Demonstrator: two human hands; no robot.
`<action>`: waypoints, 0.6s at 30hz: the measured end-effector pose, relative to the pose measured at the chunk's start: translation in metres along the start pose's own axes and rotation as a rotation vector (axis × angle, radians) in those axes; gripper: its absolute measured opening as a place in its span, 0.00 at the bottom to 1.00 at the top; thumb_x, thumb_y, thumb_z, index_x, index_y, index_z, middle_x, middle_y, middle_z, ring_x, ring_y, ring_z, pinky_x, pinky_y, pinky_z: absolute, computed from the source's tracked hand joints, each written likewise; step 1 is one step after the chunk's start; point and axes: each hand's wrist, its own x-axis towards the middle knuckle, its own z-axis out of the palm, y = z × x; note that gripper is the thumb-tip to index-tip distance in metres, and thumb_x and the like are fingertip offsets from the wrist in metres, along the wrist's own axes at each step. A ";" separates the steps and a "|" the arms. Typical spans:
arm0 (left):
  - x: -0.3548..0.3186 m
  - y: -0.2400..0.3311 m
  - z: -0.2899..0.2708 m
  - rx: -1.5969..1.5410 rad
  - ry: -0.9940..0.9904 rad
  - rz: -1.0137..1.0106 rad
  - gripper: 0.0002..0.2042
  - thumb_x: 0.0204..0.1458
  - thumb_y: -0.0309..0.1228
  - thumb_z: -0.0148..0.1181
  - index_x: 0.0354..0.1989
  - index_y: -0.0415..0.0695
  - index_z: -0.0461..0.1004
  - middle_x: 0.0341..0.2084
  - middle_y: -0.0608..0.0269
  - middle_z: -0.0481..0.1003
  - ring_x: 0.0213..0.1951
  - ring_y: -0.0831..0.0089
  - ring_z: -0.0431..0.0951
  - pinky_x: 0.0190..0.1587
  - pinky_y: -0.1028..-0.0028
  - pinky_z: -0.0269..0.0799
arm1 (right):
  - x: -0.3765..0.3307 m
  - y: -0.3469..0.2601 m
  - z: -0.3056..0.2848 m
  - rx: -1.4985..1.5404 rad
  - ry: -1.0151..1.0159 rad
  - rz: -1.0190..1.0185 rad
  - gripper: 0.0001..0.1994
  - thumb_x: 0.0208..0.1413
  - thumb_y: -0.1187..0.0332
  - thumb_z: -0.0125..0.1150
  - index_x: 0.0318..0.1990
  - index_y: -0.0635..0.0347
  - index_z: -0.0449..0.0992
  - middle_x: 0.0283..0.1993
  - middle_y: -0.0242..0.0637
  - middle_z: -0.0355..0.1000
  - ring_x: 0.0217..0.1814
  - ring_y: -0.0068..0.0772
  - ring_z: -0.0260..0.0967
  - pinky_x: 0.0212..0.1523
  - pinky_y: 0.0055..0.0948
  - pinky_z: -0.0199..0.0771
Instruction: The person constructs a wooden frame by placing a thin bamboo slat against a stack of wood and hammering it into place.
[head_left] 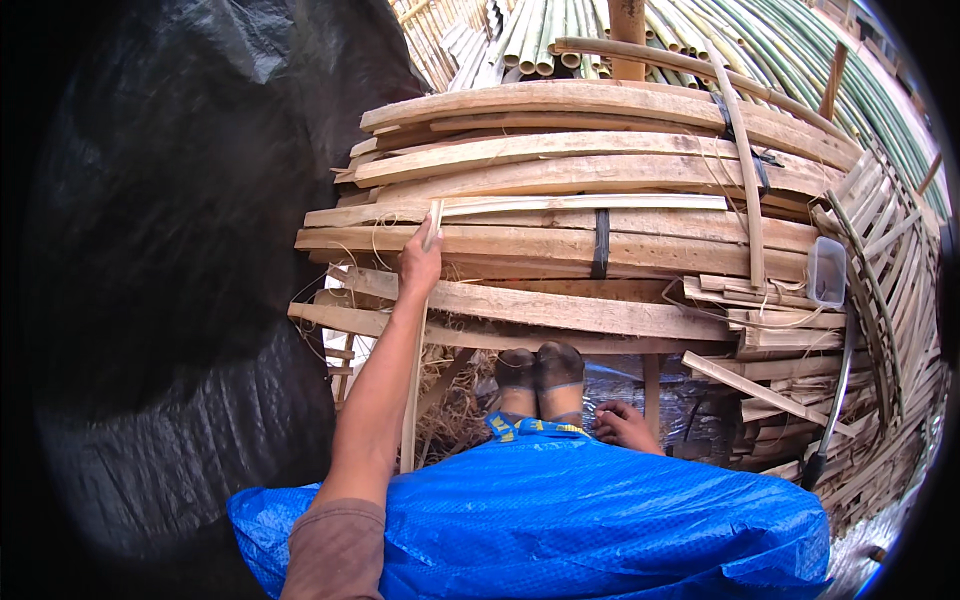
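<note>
My left hand [420, 266] is closed around a long, narrow bamboo or wood strip [412, 400], its kind not clear. The strip stands lengthwise to me, its top end resting over the stacked planks [600, 240] and its lower end reaching the blue sheet [590, 510] across my lap. A paler flat strip [590, 203] lies crosswise on the planks, with one end beside my left hand. Above the sheet's far edge, my right hand [624, 428] has its fingers curled in. Its palm is hidden, so anything inside it cannot be made out.
Black plastic sheeting [190, 330] hangs at the left. A clear plastic container [826, 272] and a curved metal blade [838, 390] with a dark handle are at the right, among piled slats [790, 340]. Green bamboo poles [790, 80] lie beyond. Shavings [455, 395] cover the ground below.
</note>
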 end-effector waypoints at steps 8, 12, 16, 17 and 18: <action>0.002 -0.008 0.008 -0.022 0.020 0.008 0.25 0.60 0.40 0.55 0.67 0.57 0.64 0.50 0.43 0.76 0.51 0.47 0.78 0.56 0.60 0.71 | 0.001 0.001 0.000 -0.013 0.033 0.031 0.11 0.61 0.66 0.61 0.48 0.60 0.72 0.38 0.38 0.75 0.30 0.22 0.71 0.31 0.22 0.73; 0.000 0.001 0.002 -0.029 -0.029 -0.027 0.25 0.60 0.42 0.55 0.67 0.60 0.63 0.54 0.44 0.74 0.56 0.51 0.75 0.59 0.62 0.68 | 0.001 0.001 0.000 -0.024 0.032 0.028 0.12 0.60 0.66 0.61 0.48 0.60 0.72 0.37 0.38 0.75 0.31 0.23 0.72 0.31 0.22 0.73; -0.001 0.002 0.000 -0.006 -0.035 -0.071 0.26 0.60 0.44 0.55 0.68 0.61 0.63 0.55 0.45 0.74 0.56 0.53 0.75 0.59 0.64 0.67 | 0.002 0.002 0.001 -0.029 0.026 0.030 0.14 0.59 0.66 0.61 0.49 0.62 0.71 0.37 0.39 0.75 0.33 0.24 0.72 0.32 0.24 0.73; -0.001 -0.001 0.001 0.001 -0.012 -0.044 0.25 0.60 0.43 0.55 0.67 0.60 0.64 0.52 0.44 0.75 0.54 0.50 0.76 0.58 0.63 0.69 | 0.002 0.003 0.001 -0.023 0.023 0.034 0.14 0.59 0.66 0.61 0.49 0.62 0.71 0.37 0.39 0.75 0.33 0.24 0.72 0.32 0.24 0.73; 0.000 -0.002 0.003 0.005 0.006 -0.014 0.25 0.60 0.42 0.55 0.67 0.59 0.64 0.50 0.43 0.76 0.52 0.48 0.76 0.57 0.61 0.70 | 0.002 0.002 0.001 -0.020 0.028 0.031 0.14 0.59 0.65 0.61 0.49 0.62 0.71 0.37 0.39 0.75 0.33 0.24 0.72 0.32 0.24 0.73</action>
